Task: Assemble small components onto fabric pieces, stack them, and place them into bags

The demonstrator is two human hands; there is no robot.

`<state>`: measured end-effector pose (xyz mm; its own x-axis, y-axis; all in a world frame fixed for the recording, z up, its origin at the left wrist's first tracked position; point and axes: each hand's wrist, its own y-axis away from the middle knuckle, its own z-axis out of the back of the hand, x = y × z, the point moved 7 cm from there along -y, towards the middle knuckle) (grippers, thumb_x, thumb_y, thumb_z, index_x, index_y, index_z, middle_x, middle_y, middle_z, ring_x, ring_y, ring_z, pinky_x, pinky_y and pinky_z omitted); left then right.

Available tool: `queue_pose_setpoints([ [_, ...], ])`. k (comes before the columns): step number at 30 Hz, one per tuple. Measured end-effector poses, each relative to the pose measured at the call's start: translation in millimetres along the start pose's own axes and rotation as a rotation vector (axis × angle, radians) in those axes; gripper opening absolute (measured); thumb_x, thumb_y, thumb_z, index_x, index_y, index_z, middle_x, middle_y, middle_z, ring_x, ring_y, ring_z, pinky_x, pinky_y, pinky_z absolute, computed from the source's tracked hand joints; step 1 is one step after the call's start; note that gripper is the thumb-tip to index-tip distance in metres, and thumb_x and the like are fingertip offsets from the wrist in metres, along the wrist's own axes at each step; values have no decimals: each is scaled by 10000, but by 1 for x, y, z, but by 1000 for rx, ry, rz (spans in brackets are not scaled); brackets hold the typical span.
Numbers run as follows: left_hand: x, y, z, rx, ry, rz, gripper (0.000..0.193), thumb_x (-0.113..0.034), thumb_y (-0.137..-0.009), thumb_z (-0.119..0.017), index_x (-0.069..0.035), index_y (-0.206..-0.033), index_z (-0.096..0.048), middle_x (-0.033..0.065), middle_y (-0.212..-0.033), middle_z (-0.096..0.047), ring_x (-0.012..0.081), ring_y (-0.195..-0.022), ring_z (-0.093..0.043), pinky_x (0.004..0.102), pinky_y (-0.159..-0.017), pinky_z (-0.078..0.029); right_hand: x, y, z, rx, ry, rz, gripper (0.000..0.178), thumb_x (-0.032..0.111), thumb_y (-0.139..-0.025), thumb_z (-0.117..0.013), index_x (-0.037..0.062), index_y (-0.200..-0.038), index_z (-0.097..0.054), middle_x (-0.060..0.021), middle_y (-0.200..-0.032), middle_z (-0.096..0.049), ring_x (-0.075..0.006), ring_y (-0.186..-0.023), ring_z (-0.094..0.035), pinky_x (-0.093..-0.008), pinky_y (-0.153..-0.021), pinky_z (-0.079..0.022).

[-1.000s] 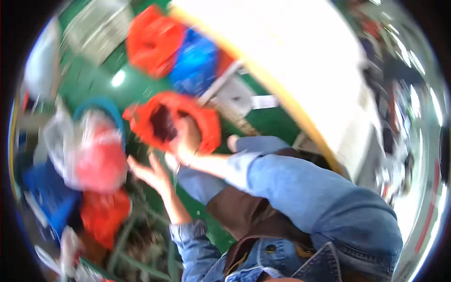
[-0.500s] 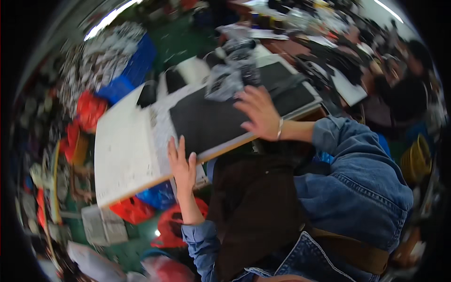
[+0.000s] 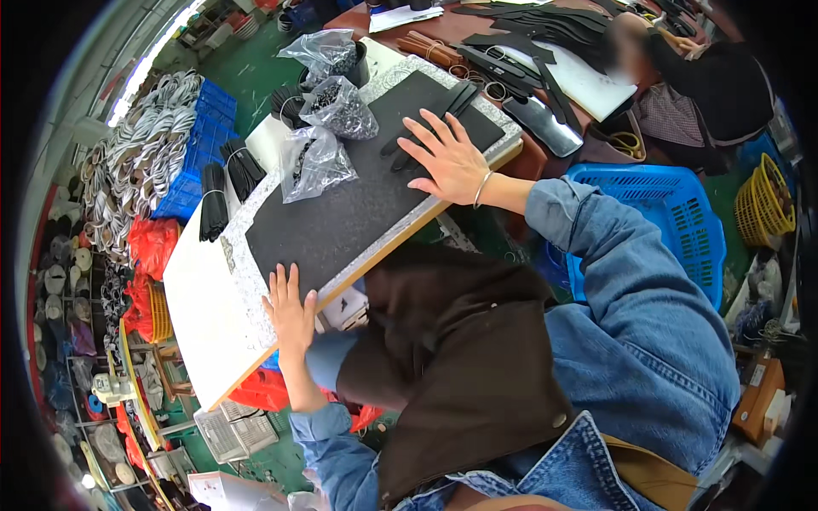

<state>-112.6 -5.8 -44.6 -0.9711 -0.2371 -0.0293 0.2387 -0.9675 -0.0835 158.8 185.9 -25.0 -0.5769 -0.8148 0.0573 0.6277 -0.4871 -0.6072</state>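
My left hand point(image 3: 291, 317) lies flat with fingers stretched at the near left corner of a black mat point(image 3: 349, 226), over the edge of the speckled board point(image 3: 245, 285) beneath it. Toward the mat's right end, my right hand point(image 3: 452, 166) is spread palm down, holding nothing. Beside its fingertips lie a few narrow black strips point(image 3: 458, 100). Clear plastic bags of small dark pieces stand along the mat's far side, one bag point(image 3: 317, 166) nearest and another bag point(image 3: 342, 109) behind it. Tied black strip bundles point(image 3: 244, 170) rest left of them.
The white tabletop point(image 3: 200, 311) extends left, its wooden edge toward me. A blue basket point(image 3: 652, 200) stands right of my right forearm. Beyond, a brown table point(image 3: 400, 25) carries black cut pieces, where another person point(image 3: 711, 81) sits. Blue crates point(image 3: 204, 128) of strap coils stand far left.
The view has swung and become sharper, bringing the blue basket into sight. Both hands remain spread at the mat, the left one now nearer its left corner.
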Motion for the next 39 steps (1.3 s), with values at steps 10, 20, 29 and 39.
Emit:
queue_pose_setpoints([
  [10,9,-28,40,-251,109,-199,255,-227,-838,-566,-30,-990,-624,170,-1134,-562,360,-1049,-516,407,-892,-411,-3,-6,7,-38,-83,25,554,426,-772,-591,78,-1193,-499,-114,-1329,-383,-338,-1272,-271,-483,-1021,-236],
  [20,103,-222,58,-250,241,242,485,-372,-702,-645,-17,-1031,-614,199,-950,-630,322,-919,-603,390,-820,-461,6,-12,8,79,-187,25,611,323,-668,-697,19,-1163,-509,-167,-1329,-385,-395,-1260,-282,-483,-981,-264],
  [29,146,-331,-23,212,94,848,1382,-624,-462,-767,-52,-1416,54,260,-1326,-381,376,-1215,-407,462,-1017,-304,-10,-16,-2,138,-230,-69,611,282,-629,-714,29,-1150,-519,-183,-1339,-381,-417,-1262,-282,-495,-981,-260],
  [39,246,-321,-41,-26,949,543,716,-135,-573,-731,65,-1184,-416,187,-960,-595,272,-782,-624,371,-663,-527,-4,-17,2,80,-247,-63,542,202,-606,-707,52,-1104,-556,-159,-1305,-438,-395,-1234,-348,-475,-959,-304],
])
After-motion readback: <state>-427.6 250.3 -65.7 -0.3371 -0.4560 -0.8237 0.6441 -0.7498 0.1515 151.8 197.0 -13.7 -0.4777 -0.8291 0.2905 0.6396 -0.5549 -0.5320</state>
